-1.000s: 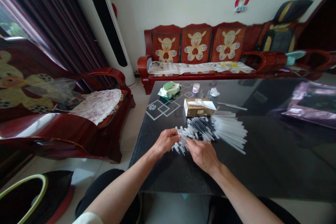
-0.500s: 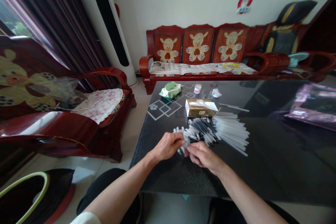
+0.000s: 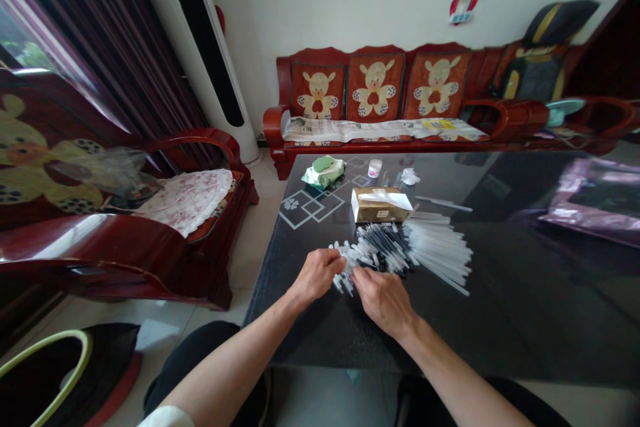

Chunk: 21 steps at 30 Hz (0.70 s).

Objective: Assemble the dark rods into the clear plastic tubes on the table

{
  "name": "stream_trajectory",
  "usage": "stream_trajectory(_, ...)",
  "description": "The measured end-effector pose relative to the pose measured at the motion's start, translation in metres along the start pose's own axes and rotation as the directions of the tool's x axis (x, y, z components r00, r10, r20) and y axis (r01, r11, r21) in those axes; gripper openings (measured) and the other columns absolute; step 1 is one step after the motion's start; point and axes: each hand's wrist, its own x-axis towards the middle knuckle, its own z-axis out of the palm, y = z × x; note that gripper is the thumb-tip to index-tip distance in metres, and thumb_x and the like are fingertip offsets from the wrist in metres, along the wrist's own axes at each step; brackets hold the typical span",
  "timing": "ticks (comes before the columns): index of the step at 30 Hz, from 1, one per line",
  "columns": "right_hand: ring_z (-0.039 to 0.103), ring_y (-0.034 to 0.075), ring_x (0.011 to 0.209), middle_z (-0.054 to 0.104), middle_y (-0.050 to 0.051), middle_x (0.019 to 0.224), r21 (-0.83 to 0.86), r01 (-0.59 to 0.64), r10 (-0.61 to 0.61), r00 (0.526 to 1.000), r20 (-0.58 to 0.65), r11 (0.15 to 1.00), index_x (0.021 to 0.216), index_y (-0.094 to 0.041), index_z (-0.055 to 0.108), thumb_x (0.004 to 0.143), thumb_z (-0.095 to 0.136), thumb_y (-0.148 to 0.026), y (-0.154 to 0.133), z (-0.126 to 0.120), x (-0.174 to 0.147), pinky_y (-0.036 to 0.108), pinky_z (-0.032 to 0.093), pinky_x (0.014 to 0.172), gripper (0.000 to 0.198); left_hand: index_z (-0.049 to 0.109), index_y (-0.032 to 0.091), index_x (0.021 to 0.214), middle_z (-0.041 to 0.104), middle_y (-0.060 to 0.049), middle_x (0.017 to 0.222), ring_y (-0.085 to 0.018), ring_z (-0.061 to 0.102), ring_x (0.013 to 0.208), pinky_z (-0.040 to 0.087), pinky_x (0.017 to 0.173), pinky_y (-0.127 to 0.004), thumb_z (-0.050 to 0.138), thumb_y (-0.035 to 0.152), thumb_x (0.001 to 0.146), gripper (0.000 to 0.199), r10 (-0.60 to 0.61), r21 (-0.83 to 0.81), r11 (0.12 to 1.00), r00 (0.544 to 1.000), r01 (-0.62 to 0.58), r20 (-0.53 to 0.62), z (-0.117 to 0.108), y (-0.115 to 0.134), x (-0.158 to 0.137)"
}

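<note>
On the dark table, my left hand is closed in a pinch at the left edge of a pile of short white plastic pieces. What its fingertips hold, if anything, is too small to make out. My right hand, back upward, has its fingers curled down at the near side of the same pile; its fingertips are hidden. Behind it lies a heap of thin black-and-white sticks. Long translucent white tubes fan out to the right of the heap.
Beyond the heap stands a gold and white tissue box. Farther back are a green wipes pack, a small white cup and a crumpled tissue. Purple shiny packaging lies at the right. A wooden armchair stands left.
My hands have moved apart from where they nearly met. The right hand has turned palm down, its fingers now at the pile; the left has shifted slightly left.
</note>
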Motion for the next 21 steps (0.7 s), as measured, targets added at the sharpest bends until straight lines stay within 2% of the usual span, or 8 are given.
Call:
stream_trajectory(3, 0.059, 0.016, 0.059, 0.066, 0.006, 0.070, 0.111, -0.032, 0.031, 0.999, 0.015, 0.993, 0.080, -0.018, 0.059, 0.098, 0.036, -0.029, 0.000, 0.001, 0.000, 0.029, 0.028, 0.056, 0.031, 0.046, 0.016, 0.057, 0.037, 0.005, 0.053, -0.009, 0.035, 0.054, 0.026, 0.052, -0.022, 0.045, 0.039, 0.088, 0.039, 0.036, 0.048, 0.998, 0.999, -0.038, 0.039, -0.004, 0.001, -0.001)
stream_trajectory(6, 0.055, 0.014, 0.057, 0.060, 0.002, 0.062, 0.352, -0.112, 0.097, 0.993, 0.061, 0.929, 0.071, -0.019, 0.055, 0.097, 0.037, -0.033, 0.005, 0.003, -0.001, 0.027, 0.031, 0.057, 0.035, 0.055, 0.015, 0.069, 0.045, 0.003, 0.055, -0.009, 0.042, 0.050, 0.031, 0.050, -0.021, 0.037, 0.048, 0.092, 0.044, 0.043, -0.066, 0.997, 0.991, -0.035, 0.126, -0.010, -0.001, -0.003)
stream_trajectory(8, 0.050, 0.013, 0.055, 0.054, 0.000, 0.058, 0.537, -0.175, 0.134, 0.984, 0.115, 0.825, 0.069, -0.019, 0.054, 0.097, 0.037, -0.037, 0.010, 0.004, -0.001, 0.026, 0.032, 0.055, 0.037, 0.060, 0.013, 0.089, 0.054, 0.000, 0.063, -0.010, 0.049, 0.052, 0.037, 0.052, -0.021, 0.031, 0.050, 0.094, 0.048, 0.072, -0.189, 0.981, 0.984, -0.041, 0.163, -0.015, -0.002, -0.004)
stream_trajectory(11, 0.041, 0.010, 0.047, 0.046, -0.003, 0.051, 0.768, -0.276, 0.148, 0.961, 0.235, 0.578, 0.072, -0.017, 0.056, 0.094, 0.038, -0.044, 0.015, 0.005, 0.000, 0.024, 0.029, 0.048, 0.039, 0.058, 0.013, 0.112, 0.062, -0.004, 0.079, -0.012, 0.056, 0.062, 0.043, 0.060, -0.022, 0.041, 0.049, 0.092, 0.044, 0.192, -0.261, 0.954, 0.968, -0.145, 0.163, -0.018, -0.002, -0.005)
stream_trajectory(15, 0.026, 0.006, 0.035, 0.040, -0.007, 0.043, 0.863, -0.457, 0.072, 0.889, 0.453, 0.214, 0.077, -0.014, 0.059, 0.089, 0.044, -0.052, 0.017, 0.002, 0.000, 0.021, 0.017, 0.038, 0.043, 0.065, 0.014, 0.102, 0.064, -0.006, 0.086, -0.013, 0.056, 0.071, 0.043, 0.065, -0.021, 0.054, 0.045, 0.088, 0.037, 0.289, -0.159, 0.951, 0.943, -0.263, 0.168, -0.017, 0.003, -0.007)
stream_trajectory(17, 0.020, 0.004, 0.032, 0.038, -0.008, 0.042, 0.836, -0.542, -0.004, 0.839, 0.544, 0.082, 0.080, -0.013, 0.059, 0.088, 0.046, -0.053, 0.018, -0.001, 0.000, 0.020, 0.012, 0.034, 0.043, 0.066, 0.013, 0.094, 0.063, -0.005, 0.082, -0.012, 0.056, 0.067, 0.042, 0.063, -0.021, 0.052, 0.044, 0.089, 0.035, 0.309, -0.109, 0.950, 0.931, -0.292, 0.194, -0.016, 0.006, -0.008)
stream_trajectory(19, 0.018, 0.004, 0.031, 0.036, -0.009, 0.041, 0.818, -0.575, -0.056, 0.816, 0.575, 0.030, 0.080, -0.013, 0.060, 0.088, 0.047, -0.053, 0.018, -0.004, -0.001, 0.020, 0.010, 0.033, 0.042, 0.065, 0.013, 0.086, 0.061, -0.003, 0.076, -0.011, 0.055, 0.064, 0.041, 0.063, -0.020, 0.047, 0.042, 0.092, 0.035, 0.341, -0.058, 0.940, 0.914, -0.337, 0.220, -0.017, 0.010, -0.009)
stream_trajectory(21, 0.021, 0.004, 0.032, 0.036, -0.009, 0.041, 0.841, -0.535, -0.053, 0.841, 0.539, 0.074, 0.079, -0.013, 0.060, 0.089, 0.048, -0.051, 0.017, -0.005, -0.001, 0.020, 0.012, 0.035, 0.041, 0.061, 0.014, 0.078, 0.057, -0.001, 0.070, -0.010, 0.052, 0.063, 0.039, 0.064, -0.020, 0.041, 0.039, 0.095, 0.037, 0.374, 0.035, 0.920, 0.900, -0.391, 0.223, -0.018, 0.012, -0.010)
